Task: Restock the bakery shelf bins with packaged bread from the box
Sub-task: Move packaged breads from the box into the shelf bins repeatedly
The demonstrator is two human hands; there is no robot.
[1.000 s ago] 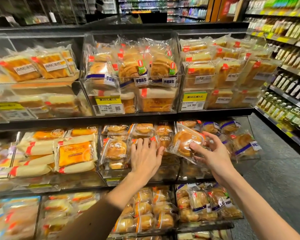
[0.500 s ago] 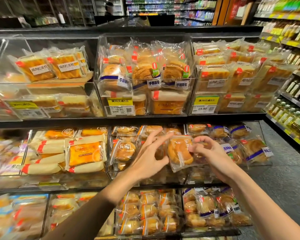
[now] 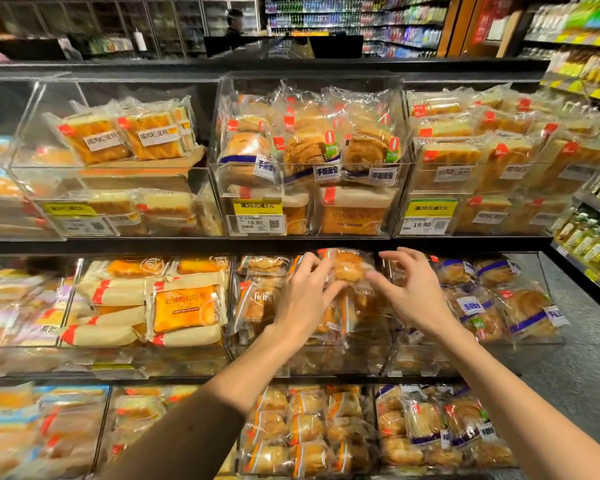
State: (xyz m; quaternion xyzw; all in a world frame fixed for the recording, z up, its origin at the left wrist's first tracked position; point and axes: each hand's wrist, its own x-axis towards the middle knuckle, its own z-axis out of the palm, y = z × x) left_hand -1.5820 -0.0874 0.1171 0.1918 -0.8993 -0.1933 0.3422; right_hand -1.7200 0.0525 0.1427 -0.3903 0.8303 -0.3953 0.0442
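Placing, I judge: left hand and right hand pinch bun pack at curled fingertips; next, seat it in bin beneath.

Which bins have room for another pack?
Top-left clear acrylic bin: bare room left of its orange cake packs. Top centre bin and top right bin are full. Middle centre bin, where the left hand grips a clear-wrapped bun pack, is crowded.

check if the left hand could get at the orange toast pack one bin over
Probably yes: the orange toast pack lies uncovered on top of its bin's pile, one bin left of the left hand. That hand is busy, though, pinching a bun packet with the right hand.
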